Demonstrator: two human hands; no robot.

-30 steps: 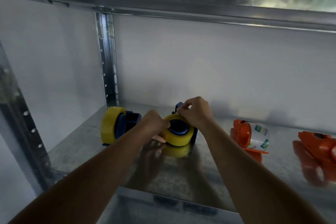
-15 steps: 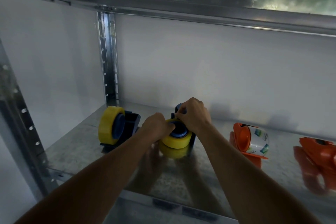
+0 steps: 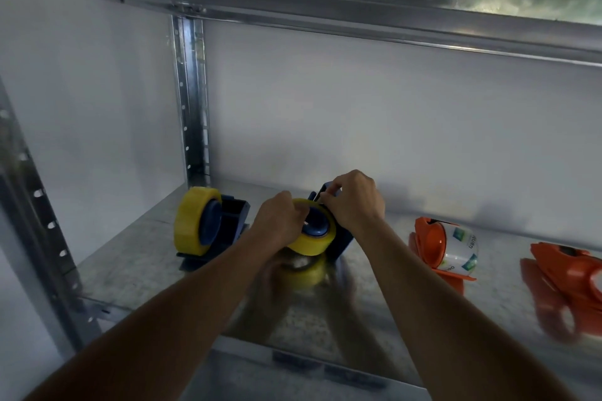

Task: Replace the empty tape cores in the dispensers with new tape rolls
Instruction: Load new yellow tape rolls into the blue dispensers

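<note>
A yellow tape roll (image 3: 309, 242) sits on the blue hub (image 3: 314, 228) of a dark blue dispenser (image 3: 342, 242) at the middle of the metal shelf (image 3: 136, 267). My left hand (image 3: 280, 221) grips the roll's left rim. My right hand (image 3: 353, 200) pinches at the dispenser's top, by the roll's upper edge. To the left stands a second blue dispenser (image 3: 228, 221) loaded with a yellow roll (image 3: 192, 220). Right of my hands lies an orange dispenser (image 3: 430, 238) holding a clear printed roll (image 3: 461, 247).
Another orange dispenser (image 3: 566, 270) lies at the far right edge. A perforated steel upright (image 3: 192, 98) stands in the back left corner, and the upper shelf's rail (image 3: 325, 16) runs overhead. A white wall closes the back.
The roll has settled lower on the blue hub. My left hand shifted up along its rim, and my right hand stayed at the dispenser's top.
</note>
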